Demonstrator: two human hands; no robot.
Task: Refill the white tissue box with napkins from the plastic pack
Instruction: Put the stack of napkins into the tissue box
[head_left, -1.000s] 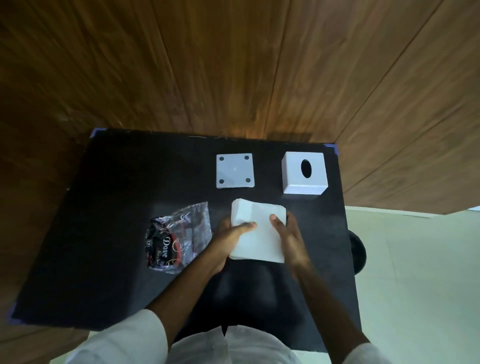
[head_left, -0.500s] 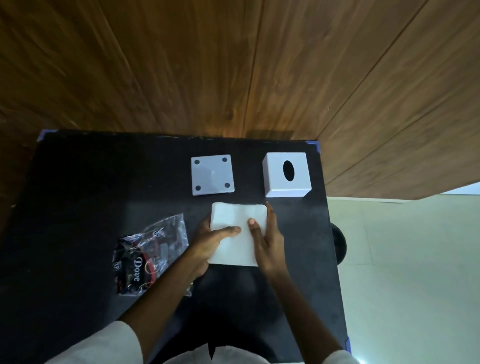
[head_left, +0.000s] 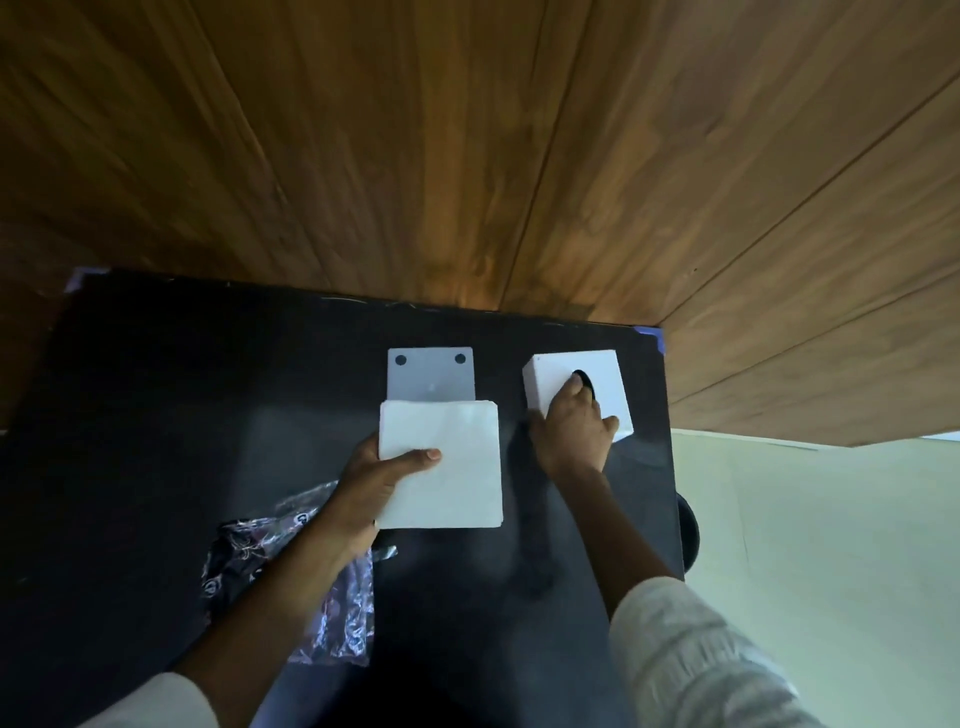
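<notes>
the left hand (head_left: 382, 470) is holding the napkins (head_left: 440, 463) in a flat white stack, thumb on top and the other fingers under it, so the stack is staying neat and is not falling apart. the stack is covering the near edge of the grey lid (head_left: 431, 380), which is lying flat on the black table (head_left: 156, 415). the right hand (head_left: 571, 431) is resting on the white box (head_left: 576, 387) at the far right of the table, fingers curled over its near side, one fingertip by the dark hole on top. i think it is gripping the box to turn it over, so the napkins can go in from below. the plastic pack (head_left: 317, 587) is lying crumpled under the left arm and looks empty.
</notes>
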